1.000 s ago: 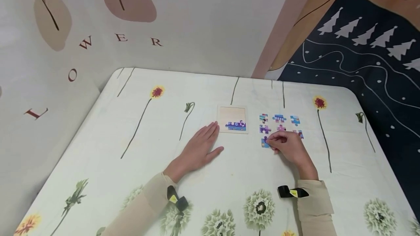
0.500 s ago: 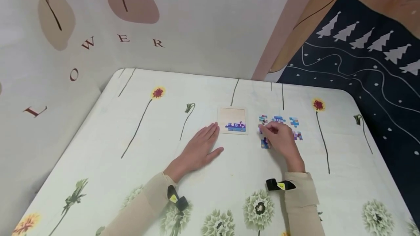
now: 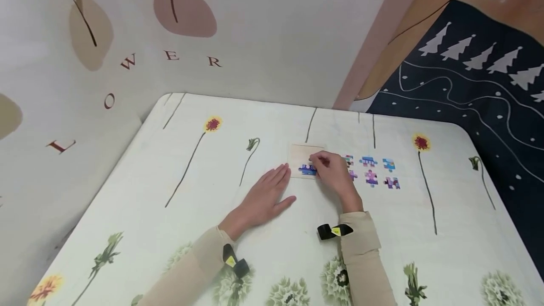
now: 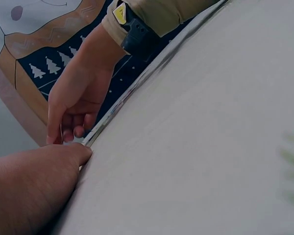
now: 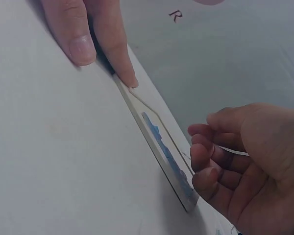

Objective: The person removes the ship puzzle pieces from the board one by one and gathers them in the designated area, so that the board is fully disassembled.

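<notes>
My left hand (image 3: 265,197) lies flat on the table with fingers extended. Its fingertips touch the left edge of a small square wooden puzzle board (image 3: 303,151). Purple-and-blue jigsaw pieces (image 3: 308,169) fill part of the board's lower edge. Over the right side of the board, my right hand (image 3: 335,174) has its thumb and fingers together in a pinch on a small puzzle piece, mostly hidden by the fingers. The right wrist view shows the curled right hand (image 5: 250,161) above the board (image 5: 137,105), with the left fingers (image 5: 115,49) at its far end.
To the right of the board lie several loose puzzle pieces (image 3: 371,178) in rows, partly covered by the right hand. A white flower-patterned cloth (image 3: 238,164) covers the table. Behind it hangs pale fabric (image 3: 272,60), with a dark tree-patterned one (image 3: 459,79) on the right.
My right hand has moved left from the loose pieces to above the board. The left hand has stayed at the board's edge. The head view has shifted slightly.
</notes>
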The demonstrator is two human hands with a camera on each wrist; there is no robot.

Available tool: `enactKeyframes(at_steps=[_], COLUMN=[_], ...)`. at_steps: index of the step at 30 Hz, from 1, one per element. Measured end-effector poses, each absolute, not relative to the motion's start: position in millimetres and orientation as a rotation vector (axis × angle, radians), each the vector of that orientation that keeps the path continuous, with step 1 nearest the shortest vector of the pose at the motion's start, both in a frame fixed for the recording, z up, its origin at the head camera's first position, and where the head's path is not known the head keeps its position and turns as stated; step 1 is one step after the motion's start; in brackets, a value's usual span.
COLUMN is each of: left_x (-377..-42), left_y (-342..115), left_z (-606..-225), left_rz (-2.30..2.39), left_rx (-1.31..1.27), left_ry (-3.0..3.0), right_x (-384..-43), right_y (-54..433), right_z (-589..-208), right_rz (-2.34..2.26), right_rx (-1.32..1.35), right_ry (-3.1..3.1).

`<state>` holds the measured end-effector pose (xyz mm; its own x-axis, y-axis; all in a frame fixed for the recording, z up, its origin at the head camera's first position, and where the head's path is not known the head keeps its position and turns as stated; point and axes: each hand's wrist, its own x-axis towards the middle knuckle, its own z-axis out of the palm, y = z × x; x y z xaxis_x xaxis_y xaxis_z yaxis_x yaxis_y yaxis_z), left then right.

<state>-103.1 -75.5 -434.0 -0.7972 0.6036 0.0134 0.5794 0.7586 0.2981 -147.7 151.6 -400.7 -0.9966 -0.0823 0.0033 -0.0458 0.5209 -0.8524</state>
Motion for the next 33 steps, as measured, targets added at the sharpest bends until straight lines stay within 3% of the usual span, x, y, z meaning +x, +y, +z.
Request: enactKeyframes(at_steps=[13,33], left_x=[-102.2,-104.1], left_y=[-75.9,-74.8], left_z=[-436.6,-434.6], left_rz=[0.415,0.436], left_rx=[1.007,1.004], left_ry=[2.895,2.89], right_x=[-150.1,-152.5], right_y=[154.3,154.9], right_z=[-406.0,-408.2], right_rz=[-1.178,-1.25], right_rx=[-0.304,-0.304], right_ry=[2.712,2.703])
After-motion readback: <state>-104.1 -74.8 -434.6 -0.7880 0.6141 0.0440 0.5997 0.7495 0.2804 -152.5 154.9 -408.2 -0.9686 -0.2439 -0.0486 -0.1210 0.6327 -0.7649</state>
